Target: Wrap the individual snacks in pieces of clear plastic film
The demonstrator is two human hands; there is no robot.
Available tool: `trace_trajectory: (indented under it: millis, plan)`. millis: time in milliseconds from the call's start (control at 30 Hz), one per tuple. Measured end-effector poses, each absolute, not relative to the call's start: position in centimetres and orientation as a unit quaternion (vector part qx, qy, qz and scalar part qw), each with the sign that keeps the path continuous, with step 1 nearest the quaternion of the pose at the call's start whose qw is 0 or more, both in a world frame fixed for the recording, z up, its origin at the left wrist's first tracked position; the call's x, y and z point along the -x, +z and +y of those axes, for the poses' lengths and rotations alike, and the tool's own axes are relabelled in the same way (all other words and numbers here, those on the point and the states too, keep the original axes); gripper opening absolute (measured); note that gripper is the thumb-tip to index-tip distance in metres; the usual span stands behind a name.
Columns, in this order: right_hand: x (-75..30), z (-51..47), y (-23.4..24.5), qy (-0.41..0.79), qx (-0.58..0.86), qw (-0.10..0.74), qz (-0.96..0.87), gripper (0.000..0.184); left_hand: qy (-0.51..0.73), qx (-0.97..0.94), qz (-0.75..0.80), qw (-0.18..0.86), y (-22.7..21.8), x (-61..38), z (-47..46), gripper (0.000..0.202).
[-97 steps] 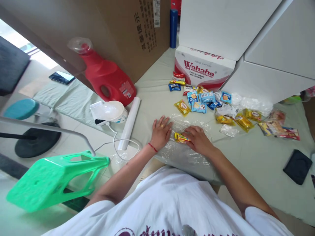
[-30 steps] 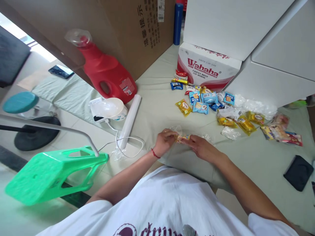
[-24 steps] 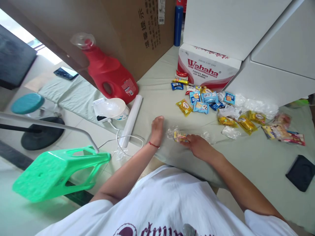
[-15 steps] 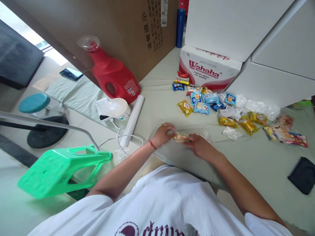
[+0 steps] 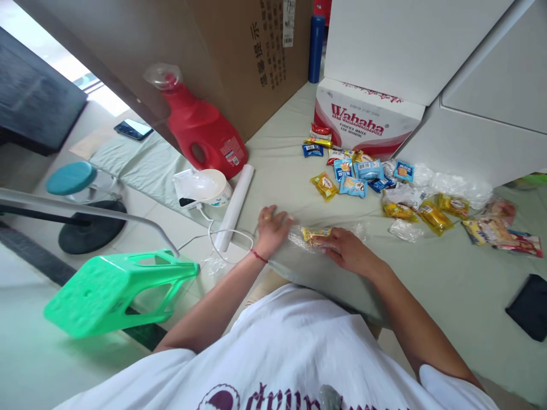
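Observation:
A small yellow snack packet [image 5: 315, 235] wrapped in clear plastic film [image 5: 299, 237] lies on the pale green cloth [image 5: 427, 285] in front of me. My right hand [image 5: 348, 250] rests on the packet's right end, fingers curled over it. My left hand [image 5: 271, 228] lies flat at the film's left end, fingers stretched out and pressing down on the film. A ring shows on one left finger and a red string on that wrist.
Several blue and yellow snack packets [image 5: 354, 176] lie scattered behind, by a Wahaha carton [image 5: 363, 122]. A white roll [image 5: 235, 205], a white device [image 5: 200, 188] with its cable, a red detergent jug [image 5: 200, 131], a large cardboard box [image 5: 213, 51], a green stool [image 5: 115, 287] and a black pouch [image 5: 527, 299] surround the spot.
Half a second ago both hands pinched the film-wrapped packet together; now my left hand has opened flat on the film's left end. The right hand stays on the packet.

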State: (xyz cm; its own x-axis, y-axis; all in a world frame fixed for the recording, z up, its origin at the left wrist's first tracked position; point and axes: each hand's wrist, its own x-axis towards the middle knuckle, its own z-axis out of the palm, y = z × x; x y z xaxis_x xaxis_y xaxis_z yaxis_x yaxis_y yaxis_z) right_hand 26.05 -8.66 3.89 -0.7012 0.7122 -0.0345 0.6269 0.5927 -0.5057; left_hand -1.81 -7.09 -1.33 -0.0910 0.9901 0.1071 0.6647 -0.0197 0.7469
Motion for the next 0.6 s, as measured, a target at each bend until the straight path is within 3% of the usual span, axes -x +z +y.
trace_trajectory:
  millis: [67,167,233,400,600]
  plan:
    - [-26.0,-8.9,3.7,0.242,0.379,0.103,-0.887,0.035,0.269,-0.667,0.65,0.244,-1.0,0.5,-7.2,0.026]
    - [-25.8,-9.2,3.5,0.226,0.423,0.158,-0.863,0.03,0.216,-0.707,0.613,0.279,0.1,-0.6,-7.9,0.011]
    - [-25.4,-9.3,3.4,0.192,0.481,0.176,-0.837,0.032,0.224,-0.704,0.6,0.305,0.8,-0.8,-8.3,0.004]
    - [-23.8,-9.3,2.4,0.111,0.506,0.132,-0.845,0.03,0.265,-0.619,0.66,0.333,2.2,-2.0,-8.1,0.012]
    - [-23.3,-9.6,-0.8,0.116,0.528,0.246,-0.804,0.035,0.346,-0.45,0.64,0.518,2.0,-5.0,-6.9,0.009]
